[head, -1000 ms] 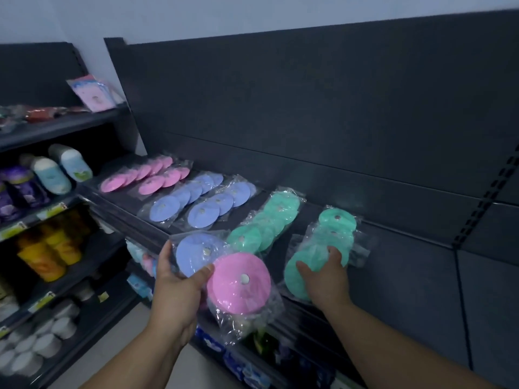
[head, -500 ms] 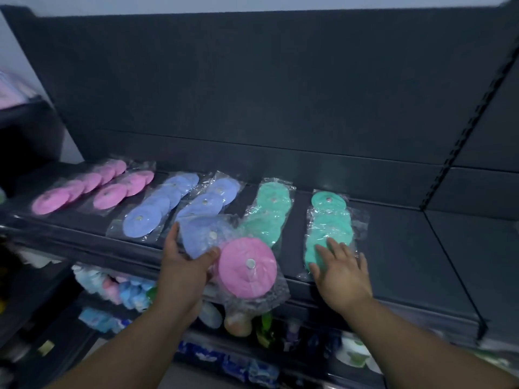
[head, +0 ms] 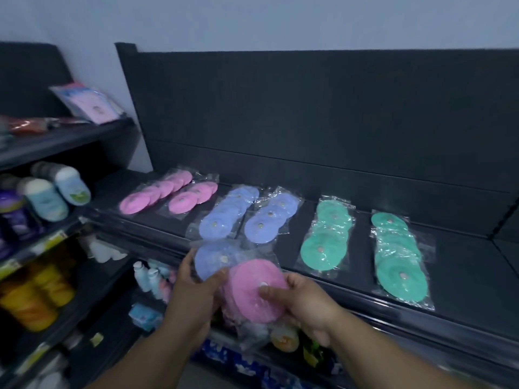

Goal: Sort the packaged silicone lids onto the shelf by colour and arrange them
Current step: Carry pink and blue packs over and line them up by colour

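On the dark shelf lie two packs of pink lids, two packs of blue lids and two packs of green lids, the right green pack nearest the front edge. In front of the shelf my left hand grips a blue lid pack. My right hand pinches a pink lid pack, thumb on its face, which overlaps the blue one.
A side rack at the left holds bottles, yellow containers and a pink packet on its top shelf. Lower shelves below my hands carry small bottles and blue packets. The shelf's back panel rises behind the lids.
My right hand left the right green pack on the shelf and came over to take hold of the pink pack. My left hand still holds the blue pack.
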